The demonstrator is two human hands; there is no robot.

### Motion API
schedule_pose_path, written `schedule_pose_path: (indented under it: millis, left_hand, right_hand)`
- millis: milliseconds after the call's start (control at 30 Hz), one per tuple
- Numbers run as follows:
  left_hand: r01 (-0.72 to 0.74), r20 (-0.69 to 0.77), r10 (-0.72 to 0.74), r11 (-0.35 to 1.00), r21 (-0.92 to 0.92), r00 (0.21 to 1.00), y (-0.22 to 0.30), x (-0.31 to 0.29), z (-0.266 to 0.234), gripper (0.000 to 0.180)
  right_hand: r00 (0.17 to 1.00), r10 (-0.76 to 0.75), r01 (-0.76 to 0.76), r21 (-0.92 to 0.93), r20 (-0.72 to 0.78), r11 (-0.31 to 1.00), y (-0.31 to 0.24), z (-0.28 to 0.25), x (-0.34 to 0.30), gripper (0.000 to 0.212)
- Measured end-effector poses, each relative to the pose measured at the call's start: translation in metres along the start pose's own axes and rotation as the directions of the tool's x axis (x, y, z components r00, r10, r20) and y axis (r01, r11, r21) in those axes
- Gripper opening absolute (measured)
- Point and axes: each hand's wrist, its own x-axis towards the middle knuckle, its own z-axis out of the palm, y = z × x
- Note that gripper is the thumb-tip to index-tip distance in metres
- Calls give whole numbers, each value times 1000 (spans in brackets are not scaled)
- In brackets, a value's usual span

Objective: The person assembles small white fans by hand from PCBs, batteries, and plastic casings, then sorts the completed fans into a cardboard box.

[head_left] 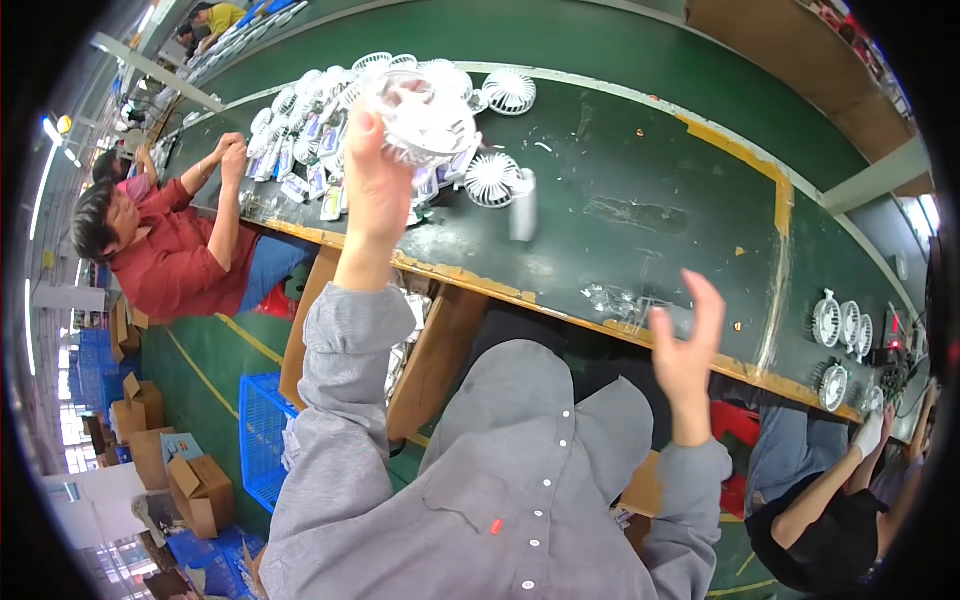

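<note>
My left hand (380,190) is raised over the bench and closed on a white round fan (432,122), its cage facing me and somewhat blurred. Beyond it spreads a heap of white small fans (325,125), many with coloured labels on their handles. Just right of the held one, another white handheld fan (493,180) lies on the dark green bench, its handle smeared. Over the front edge of the bench, my right hand (690,345) is open, thumb and fingers apart, with nothing in it.
The long green bench (640,170) has a worn yellow edge. At left sits a person in a red shirt (180,250); at right, a person in black (830,530) works near several fan cages (840,325). A blue crate (262,440) and cardboard boxes (200,490) stand on the floor.
</note>
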Motion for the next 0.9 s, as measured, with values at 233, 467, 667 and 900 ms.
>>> schedule_pose_path:
  millis: [233, 467, 667, 900]
  left_hand:
    - [404, 396, -277, 870, -284, 875, 14, -51, 117, 63]
    - [517, 352, -422, 820, -245, 836, -2, -69, 154, 53]
    - [-208, 511, 30, 933, 295, 859, -44, -102, 152, 66]
    - [-245, 766, 105, 967, 70, 634, -32, -156, 177, 35]
  right_hand:
    - [953, -153, 148, -40, -262, 988, -47, 29, 32, 54]
    - [903, 317, -418, 761, 290, 495, -31, -5, -2, 15]
    - [861, 239, -490, 858, 450, 151, -41, -35, -37, 25]
    - [767, 327, -636, 725, 553, 266, -44, -82, -67, 20]
